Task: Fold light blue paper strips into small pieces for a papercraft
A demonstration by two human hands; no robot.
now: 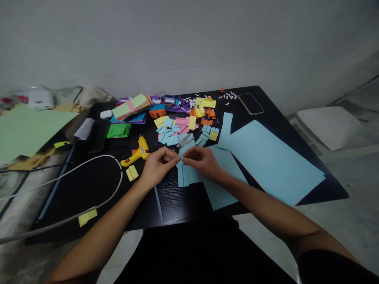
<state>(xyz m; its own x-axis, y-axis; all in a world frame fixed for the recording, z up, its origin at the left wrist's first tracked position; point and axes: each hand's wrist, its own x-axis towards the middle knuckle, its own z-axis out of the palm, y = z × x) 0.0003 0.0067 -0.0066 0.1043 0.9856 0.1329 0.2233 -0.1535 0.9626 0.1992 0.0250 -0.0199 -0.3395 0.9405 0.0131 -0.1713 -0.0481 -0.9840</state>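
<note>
My left hand [158, 165] and my right hand [205, 161] meet over the middle of the table, fingertips pinched close together. Between them is a small light blue piece of paper [181, 162], partly hidden by the fingers. Just below it lies a creased light blue paper strip [183, 176]. Scissors [186, 140] rest on blue paper right behind my fingertips. To the left of my left hand lies a yellow glue gun [138, 152]. Under my right wrist is a light blue paper sheet [220, 193].
Small folded blue papers [170, 136] and colored scraps cover the table's back. A large blue sheet stack [275, 161] and a phone [250, 103] lie right. Left are a banded paper bundle [132, 107], green papers [118, 130], a dark phone [98, 135] and a looping white cable [121, 173].
</note>
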